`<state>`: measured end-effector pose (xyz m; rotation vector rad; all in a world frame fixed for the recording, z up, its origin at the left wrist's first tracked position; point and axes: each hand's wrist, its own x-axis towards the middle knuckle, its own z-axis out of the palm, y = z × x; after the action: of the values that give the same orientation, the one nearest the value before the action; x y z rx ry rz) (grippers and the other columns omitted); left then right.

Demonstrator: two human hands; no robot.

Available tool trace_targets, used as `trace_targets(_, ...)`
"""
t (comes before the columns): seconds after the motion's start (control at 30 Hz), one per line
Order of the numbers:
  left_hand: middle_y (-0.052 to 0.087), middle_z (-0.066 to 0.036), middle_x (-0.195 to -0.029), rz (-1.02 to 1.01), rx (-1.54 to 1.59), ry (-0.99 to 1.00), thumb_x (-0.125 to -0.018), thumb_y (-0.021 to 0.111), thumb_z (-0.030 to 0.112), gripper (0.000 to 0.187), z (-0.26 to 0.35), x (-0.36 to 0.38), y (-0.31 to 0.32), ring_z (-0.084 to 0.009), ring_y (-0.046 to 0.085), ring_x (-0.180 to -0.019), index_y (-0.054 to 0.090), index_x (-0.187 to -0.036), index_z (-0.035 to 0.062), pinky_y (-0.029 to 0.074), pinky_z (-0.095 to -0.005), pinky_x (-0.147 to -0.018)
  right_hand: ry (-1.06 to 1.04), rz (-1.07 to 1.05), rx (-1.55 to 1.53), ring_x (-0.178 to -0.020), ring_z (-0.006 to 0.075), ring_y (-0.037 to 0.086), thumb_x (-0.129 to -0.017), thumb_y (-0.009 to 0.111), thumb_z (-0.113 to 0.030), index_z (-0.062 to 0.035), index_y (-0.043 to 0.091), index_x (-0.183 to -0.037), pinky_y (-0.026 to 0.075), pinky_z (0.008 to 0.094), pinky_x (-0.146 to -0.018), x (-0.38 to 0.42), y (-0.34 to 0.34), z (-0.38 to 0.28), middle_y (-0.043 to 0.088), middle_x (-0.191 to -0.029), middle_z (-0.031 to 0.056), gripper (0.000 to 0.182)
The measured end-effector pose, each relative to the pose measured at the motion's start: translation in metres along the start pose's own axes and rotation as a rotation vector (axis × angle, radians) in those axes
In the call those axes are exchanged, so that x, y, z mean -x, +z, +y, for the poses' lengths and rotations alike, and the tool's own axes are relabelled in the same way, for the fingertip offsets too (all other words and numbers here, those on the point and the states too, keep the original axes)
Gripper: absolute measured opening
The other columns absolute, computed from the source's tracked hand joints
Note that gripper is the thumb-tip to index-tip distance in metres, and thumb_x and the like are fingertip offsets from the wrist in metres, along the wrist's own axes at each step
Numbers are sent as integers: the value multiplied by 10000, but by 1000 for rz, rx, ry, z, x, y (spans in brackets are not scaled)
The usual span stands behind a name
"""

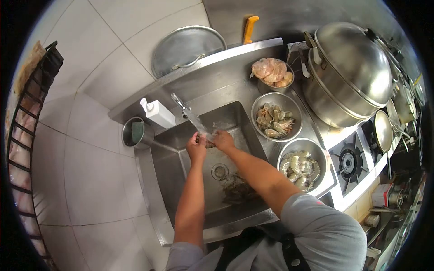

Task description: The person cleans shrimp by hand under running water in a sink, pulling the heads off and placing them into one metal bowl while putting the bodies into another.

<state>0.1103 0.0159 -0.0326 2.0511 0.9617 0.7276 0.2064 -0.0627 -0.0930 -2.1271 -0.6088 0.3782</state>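
Over the steel sink (167, 180), both hands are close together under water running from the faucet (178, 100). My left hand (196, 145) and my right hand (223, 141) have their fingers closed around a small dark shrimp (209, 143), partly hidden by the fingers and the stream. A heap of shrimp shells and heads (238, 189) lies on the sink floor, right of the drain (219, 171). To the right, one steel bowl (296, 108) contains brownish shrimp (273, 119). Pale grey shrimp (298, 168) fill another bowl (320, 158) nearer me.
A pot holding a pink plastic bag (270, 70) stands behind the bowls. Left of the faucet are a white pump bottle (159, 113) and a steel container (144, 135) with a green sponge. A large steamer pot (352, 72) and gas burner (348, 161) occupy the right side.
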Motion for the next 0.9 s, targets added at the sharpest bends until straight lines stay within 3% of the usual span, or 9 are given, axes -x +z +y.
trace_targets(0.07,649,-119,-846,38,117,3,-816,662,193,361,-18,-9,2,-244,619,-762,621,-1097,-29,486,-329,-734,13,-82,68,-998,376,599,-830,520,-215,-41,611,-1029,472,441,-861,3,-15,4,631,-1045,204,279)
trace_targets(0.2,647,-72,-995,-296,381,-157,-844,618,52,326,5,-16,-7,-152,616,-875,587,-1167,34,482,-279,-773,14,-348,286,-983,366,616,-836,534,-163,-29,622,-1036,486,439,-858,21,-52,-26,637,-1039,214,256)
trace_targets(0.33,639,-38,-996,-354,383,-174,-839,609,18,272,20,-16,-13,-138,603,-864,595,-1111,26,473,-269,-781,-69,-314,339,-972,358,624,-830,553,-148,-22,642,-979,494,439,-837,26,-49,-15,640,-1026,218,214)
trace_targets(0.47,646,-36,-1003,-319,426,-151,-844,590,12,280,-7,-25,-3,-132,602,-880,602,-1123,41,470,-276,-797,-73,-307,412,-1005,373,596,-847,526,-210,-66,566,-1059,475,452,-850,25,-54,-2,635,-1037,189,259)
trace_targets(0.53,621,-36,-814,-222,413,-130,-808,583,31,241,-9,-29,-2,-99,583,-751,638,-1042,45,466,-267,-677,-37,-354,382,-1015,373,591,-847,524,-199,-66,566,-1056,474,451,-852,30,-61,-6,634,-1033,191,251)
trace_targets(0.63,657,-46,-960,-234,256,-27,-849,563,31,260,15,-28,-13,-151,611,-876,603,-1105,46,474,-300,-792,-96,-293,417,-1017,359,597,-842,530,-182,-71,578,-1042,477,449,-853,40,-63,-9,640,-1027,183,234)
trace_targets(0.77,660,-88,-876,-215,172,53,-825,555,39,230,31,-20,-17,-169,616,-820,631,-1042,34,473,-300,-718,-124,-348,548,-1004,331,616,-841,548,-180,-78,603,-1024,492,435,-841,67,-69,-2,648,-1038,159,216)
trace_targets(0.83,662,-106,-938,-209,192,-291,-825,544,30,258,23,-6,-24,-212,618,-897,619,-1071,24,477,-313,-781,-134,-377,630,-1003,323,620,-841,549,-177,-79,605,-1031,498,430,-836,80,-81,7,648,-1043,154,221)
trace_targets(0.9,638,-150,-1030,-27,-89,-234,-817,548,15,280,-67,14,-2,-235,607,-963,602,-1091,19,480,-345,-817,-135,-391,616,-998,318,624,-831,553,-159,-69,608,-1036,506,414,-827,99,-94,14,653,-1027,166,230)
